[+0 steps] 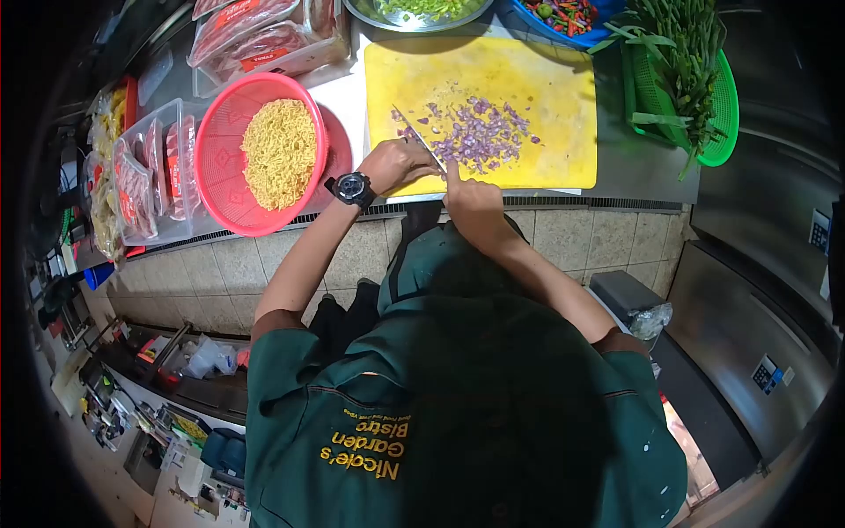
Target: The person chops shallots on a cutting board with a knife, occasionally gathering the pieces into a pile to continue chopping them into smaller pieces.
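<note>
My right hand (475,207) is closed around the handle end of a knife (419,139), whose thin blade points away and to the left over the yellow cutting board (563,106). My left hand (398,167), with a black watch at the wrist, is at the board's near left edge, left of the blade. Its fingers are curled and bent down; what they hold, if anything, is hidden. Chopped purple onion (484,132) lies scattered across the middle of the board, with some bits close to the blade.
Left of the board, a pink colander (209,158) holds yellow noodles (280,154). Clear tubs (189,231) of packed meat stand beyond it. A metal bowl (422,24) of chopped greens, a blue basket (607,31) of chillies and a green basket (723,145) of long greens line the back and right.
</note>
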A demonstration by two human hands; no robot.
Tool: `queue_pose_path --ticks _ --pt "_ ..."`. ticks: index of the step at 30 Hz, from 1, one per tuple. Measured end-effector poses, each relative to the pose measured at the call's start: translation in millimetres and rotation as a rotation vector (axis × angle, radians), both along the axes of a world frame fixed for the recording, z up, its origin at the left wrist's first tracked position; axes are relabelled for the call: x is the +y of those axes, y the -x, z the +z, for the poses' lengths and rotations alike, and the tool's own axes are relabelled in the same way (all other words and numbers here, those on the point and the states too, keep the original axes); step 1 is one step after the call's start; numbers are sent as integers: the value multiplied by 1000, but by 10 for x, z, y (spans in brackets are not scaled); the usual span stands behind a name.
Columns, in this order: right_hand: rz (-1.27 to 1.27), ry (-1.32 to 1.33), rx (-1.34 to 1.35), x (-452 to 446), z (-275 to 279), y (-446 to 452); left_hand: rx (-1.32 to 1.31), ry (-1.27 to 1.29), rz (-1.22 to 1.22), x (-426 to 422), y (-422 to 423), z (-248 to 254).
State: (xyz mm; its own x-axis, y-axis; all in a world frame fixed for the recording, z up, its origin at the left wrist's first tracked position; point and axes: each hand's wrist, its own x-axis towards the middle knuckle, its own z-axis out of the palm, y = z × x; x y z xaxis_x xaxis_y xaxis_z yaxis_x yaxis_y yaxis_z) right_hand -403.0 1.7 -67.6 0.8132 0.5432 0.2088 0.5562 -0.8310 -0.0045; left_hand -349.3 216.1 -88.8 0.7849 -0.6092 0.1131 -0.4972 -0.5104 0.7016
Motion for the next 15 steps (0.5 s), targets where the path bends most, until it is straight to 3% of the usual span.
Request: queue_pose_path --ticks 15 --pt "0 -15 13 42 -97 -25 8 -80 3 28 71 3"
